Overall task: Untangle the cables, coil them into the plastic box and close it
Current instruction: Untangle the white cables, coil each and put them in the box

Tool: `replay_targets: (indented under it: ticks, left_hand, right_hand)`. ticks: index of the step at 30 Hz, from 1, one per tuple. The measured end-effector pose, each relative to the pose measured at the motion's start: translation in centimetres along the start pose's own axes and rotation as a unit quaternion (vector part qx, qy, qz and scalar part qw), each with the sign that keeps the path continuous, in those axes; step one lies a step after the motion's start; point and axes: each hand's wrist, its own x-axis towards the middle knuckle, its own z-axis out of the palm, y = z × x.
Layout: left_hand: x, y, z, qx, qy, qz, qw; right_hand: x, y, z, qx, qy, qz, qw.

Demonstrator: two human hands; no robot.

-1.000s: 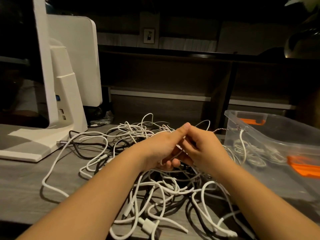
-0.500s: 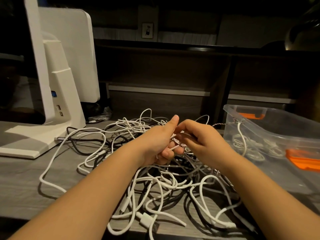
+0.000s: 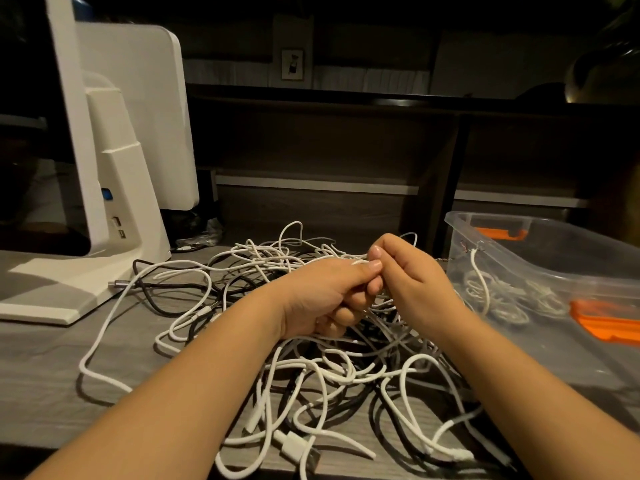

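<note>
A tangle of white and black cables (image 3: pixel 311 375) sprawls over the grey desk (image 3: pixel 52 375). Above it the left hand (image 3: pixel 325 299) and right hand (image 3: pixel 415 285) meet, both pinching a thin white strand. To the right, the clear plastic box (image 3: pixel 554 258) with orange latches holds coiled cables. No writing is readable. Behind stands a white monitor (image 3: pixel 138 116)

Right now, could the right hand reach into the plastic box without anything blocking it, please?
Probably yes: the plastic box stands open just to the right of the right hand, with no lid over it. But that hand is pinching a white cable with the left hand.
</note>
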Motion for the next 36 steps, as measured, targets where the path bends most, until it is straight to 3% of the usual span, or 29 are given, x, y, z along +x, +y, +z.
replay_targets:
  ticks: [3,6,9,13,18,22,27,32,36]
  left_hand:
    - [0.6,-0.1,0.2,0.015,0.098,0.072,0.992]
    - [0.9,-0.1,-0.2,0.055,0.226,0.155,0.96]
    - [0.9,-0.1,-0.3,0.005,0.276,0.198,0.94]
    - [1.0,0.2,-0.1,-0.152,0.289,0.208,0.922]
    - [0.6,0.7,0.2,-0.328,0.276,0.26,0.865]
    - [0.5,0.9,-0.2,-0.42,0.244,0.221,0.846]
    - [0.4,1.0,-1.3,-0.442,0.252,0.196,0.838]
    - [0.3,1.0,-3.0,-0.455,0.336,0.192,0.802]
    - [0.4,0.9,-3.1,-0.441,0.351,0.179,0.806]
  right_hand:
    - [0.1,0.2,-0.3,-0.075,0.027,0.007,0.997]
    - [0.2,0.2,-0.5,-0.129,0.028,0.015,0.991]
    - [0.2,0.2,-0.7,-0.149,0.046,0.006,0.988]
    - [0.1,0.0,-0.3,-0.156,0.011,0.01,0.988]
    - [-0.2,-1.3,1.1,-0.211,-0.052,-0.031,0.976]
    - [-0.2,-1.7,1.6,-0.185,-0.093,-0.044,0.977]
    - [-0.2,-1.9,1.5,-0.236,-0.122,-0.029,0.964]
    - [0.0,-1.5,0.2,-0.252,-0.081,-0.009,0.964]
    - [-0.3,-1.6,0.0,-0.25,-0.136,-0.018,0.959]
